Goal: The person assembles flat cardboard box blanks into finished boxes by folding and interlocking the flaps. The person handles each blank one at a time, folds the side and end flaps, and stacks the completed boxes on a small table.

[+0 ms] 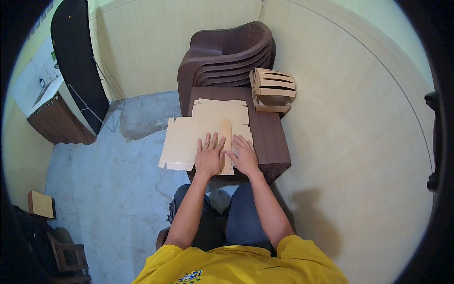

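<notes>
A flat, unfolded cardboard box blank [182, 137] lies across a brown table, its left flap reaching past the table edge. A long tan strip with a rounded far end [227, 127] runs lengthwise on the blank; whether it is a separate piece or part of the cardboard, I cannot tell. My left hand [208, 155] rests flat on the cardboard left of the strip, fingers spread. On the strip's other side my right hand [244, 157] lies palm down, fingers stretched out, its thumb toward the strip. Both hands partly cover the strip's near part.
On the table [269, 137], at its far right, sits a folded cardboard carton with slats [273, 90]. Behind the table stand stacked brown plastic chairs [227, 52]. A pale wall [359, 118] rises close on the right. Farther left are a black panel [78, 57] and a sink cabinet [59, 116].
</notes>
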Motion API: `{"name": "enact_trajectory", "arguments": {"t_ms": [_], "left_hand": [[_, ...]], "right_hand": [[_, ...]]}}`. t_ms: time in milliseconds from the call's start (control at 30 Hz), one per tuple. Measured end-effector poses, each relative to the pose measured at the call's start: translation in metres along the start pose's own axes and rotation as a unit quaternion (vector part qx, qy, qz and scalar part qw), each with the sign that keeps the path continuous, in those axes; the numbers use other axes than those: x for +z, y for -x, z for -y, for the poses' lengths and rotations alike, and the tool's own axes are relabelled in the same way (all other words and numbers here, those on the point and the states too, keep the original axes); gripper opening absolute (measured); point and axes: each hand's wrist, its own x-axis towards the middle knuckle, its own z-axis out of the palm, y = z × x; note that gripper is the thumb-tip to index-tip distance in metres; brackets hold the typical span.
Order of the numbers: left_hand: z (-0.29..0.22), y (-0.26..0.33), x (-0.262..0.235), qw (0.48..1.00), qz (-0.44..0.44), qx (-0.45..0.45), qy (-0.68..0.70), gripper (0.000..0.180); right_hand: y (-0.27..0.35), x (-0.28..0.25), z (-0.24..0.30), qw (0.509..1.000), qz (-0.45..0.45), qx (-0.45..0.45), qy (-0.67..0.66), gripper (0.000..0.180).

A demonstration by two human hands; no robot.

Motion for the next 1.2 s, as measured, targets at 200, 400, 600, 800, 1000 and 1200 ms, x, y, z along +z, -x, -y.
{"name": "enact_trajectory", "arguments": {"t_ms": [200, 400, 600, 800, 1000, 1200], "left_hand": [[0.009, -0.005, -0.003, 0.999, 0.026, -0.004, 0.046, 0.054], [0.007, -0.002, -0.005, 1.000, 0.025, 0.008, 0.016, 0.055], [0.007, 0.000, -0.006, 0.999, 0.012, 0.029, -0.010, 0.054], [0.006, 0.001, -0.004, 1.000, 0.011, 0.020, -0.006, 0.055], [0.005, 0.001, -0.001, 1.000, -0.003, 0.012, -0.009, 0.059], [0.005, 0.000, -0.003, 1.000, 0.009, 0.015, -0.012, 0.061]], "right_hand": [[0.022, -0.002, 0.014, 1.000, -0.016, 0.001, -0.001, 0.066], [0.022, -0.001, 0.021, 0.993, -0.112, 0.032, -0.003, 0.041], [-0.011, -0.002, 0.043, 0.979, -0.136, 0.120, 0.091, 0.026], [-0.034, -0.018, 0.058, 0.960, -0.064, 0.182, 0.201, 0.031], [-0.008, -0.019, 0.053, 0.977, -0.056, 0.150, 0.138, 0.037], [-0.019, -0.001, 0.041, 0.962, -0.111, 0.185, 0.169, 0.041]]}}
